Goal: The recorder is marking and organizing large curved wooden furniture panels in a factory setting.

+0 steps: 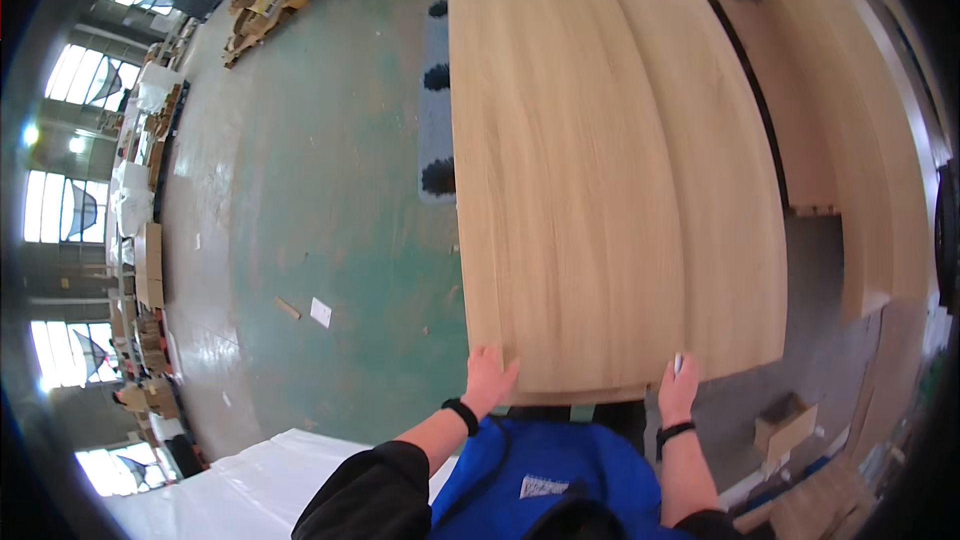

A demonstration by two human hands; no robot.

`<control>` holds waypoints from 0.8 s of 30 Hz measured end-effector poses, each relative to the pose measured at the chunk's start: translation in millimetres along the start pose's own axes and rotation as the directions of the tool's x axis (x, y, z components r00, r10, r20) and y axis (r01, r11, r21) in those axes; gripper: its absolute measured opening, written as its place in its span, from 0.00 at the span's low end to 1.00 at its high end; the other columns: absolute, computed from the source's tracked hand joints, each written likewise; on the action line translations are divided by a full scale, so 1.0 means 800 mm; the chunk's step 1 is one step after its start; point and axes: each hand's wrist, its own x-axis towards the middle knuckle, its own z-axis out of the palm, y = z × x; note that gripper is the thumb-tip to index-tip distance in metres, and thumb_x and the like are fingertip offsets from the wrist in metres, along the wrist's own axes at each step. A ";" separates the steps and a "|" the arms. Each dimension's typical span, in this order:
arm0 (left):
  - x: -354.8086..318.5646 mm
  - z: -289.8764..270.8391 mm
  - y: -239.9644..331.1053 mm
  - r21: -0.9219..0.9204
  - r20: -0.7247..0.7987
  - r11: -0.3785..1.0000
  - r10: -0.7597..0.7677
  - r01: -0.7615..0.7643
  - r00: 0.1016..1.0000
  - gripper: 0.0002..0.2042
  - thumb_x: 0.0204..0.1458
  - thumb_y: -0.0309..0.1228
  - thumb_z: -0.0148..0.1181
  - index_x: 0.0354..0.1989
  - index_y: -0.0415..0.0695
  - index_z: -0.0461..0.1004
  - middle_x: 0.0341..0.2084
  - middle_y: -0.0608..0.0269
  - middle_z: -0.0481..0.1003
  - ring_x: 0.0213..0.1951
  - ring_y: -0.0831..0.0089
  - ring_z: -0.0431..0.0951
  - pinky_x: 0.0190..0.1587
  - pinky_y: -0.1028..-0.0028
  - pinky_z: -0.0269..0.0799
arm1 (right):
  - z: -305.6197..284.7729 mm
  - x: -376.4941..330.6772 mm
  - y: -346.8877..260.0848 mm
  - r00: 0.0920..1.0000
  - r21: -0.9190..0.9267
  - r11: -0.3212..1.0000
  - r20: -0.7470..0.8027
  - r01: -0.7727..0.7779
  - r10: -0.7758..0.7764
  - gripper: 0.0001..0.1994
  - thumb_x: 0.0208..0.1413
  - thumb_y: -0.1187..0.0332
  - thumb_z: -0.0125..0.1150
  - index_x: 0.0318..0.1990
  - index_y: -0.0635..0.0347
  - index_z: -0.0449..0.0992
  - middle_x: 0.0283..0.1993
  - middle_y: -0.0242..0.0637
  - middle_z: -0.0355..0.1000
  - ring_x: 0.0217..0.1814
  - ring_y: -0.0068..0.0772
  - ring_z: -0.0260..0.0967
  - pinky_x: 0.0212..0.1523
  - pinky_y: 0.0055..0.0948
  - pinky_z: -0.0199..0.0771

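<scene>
Panels (580, 190) look pale tan, streaked lengthwise. Left grip (489, 378) spreads wide at the near edge; right grip (678, 392), I cannot tell.

Green floor (350, 170), bright windows (47, 202) at left

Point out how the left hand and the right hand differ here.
The left hand is at the near left corner of the wood-grain surface, while the right hand is farther right along its near edge. The left hand has its thumb spread, with no small object visible in it; the right hand has a small white item at its fingers. Both have a dark band at the wrist.
</scene>
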 end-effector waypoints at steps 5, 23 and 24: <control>0.034 0.010 -0.052 0.024 0.040 0.999 0.031 -0.032 0.999 0.26 0.47 0.42 0.62 0.50 0.36 0.67 0.46 0.36 0.71 0.49 0.43 0.68 0.53 0.51 0.65 | 0.005 0.055 -0.046 0.995 0.212 0.973 0.067 -0.088 0.076 0.12 0.61 0.65 0.51 0.45 0.66 0.70 0.42 0.54 0.70 0.43 0.57 0.67 0.44 0.46 0.67; 0.028 0.005 -0.055 -0.368 0.254 0.774 -0.450 0.515 0.856 0.28 0.47 0.34 0.65 0.56 0.34 0.68 0.57 0.45 0.59 0.56 0.55 0.66 0.59 0.62 0.64 | 0.039 0.003 -0.039 1.000 0.113 0.993 -0.011 0.023 -0.022 0.15 0.57 0.67 0.56 0.49 0.65 0.73 0.53 0.49 0.70 0.54 0.51 0.69 0.53 0.39 0.71; 0.029 0.006 -0.057 -0.381 0.285 0.751 -0.460 0.540 0.841 0.28 0.47 0.33 0.65 0.56 0.34 0.68 0.56 0.44 0.59 0.56 0.56 0.65 0.58 0.63 0.65 | 0.041 0.001 -0.040 1.000 0.103 0.994 -0.016 0.026 -0.024 0.15 0.56 0.67 0.57 0.48 0.64 0.73 0.53 0.48 0.70 0.53 0.50 0.69 0.52 0.39 0.71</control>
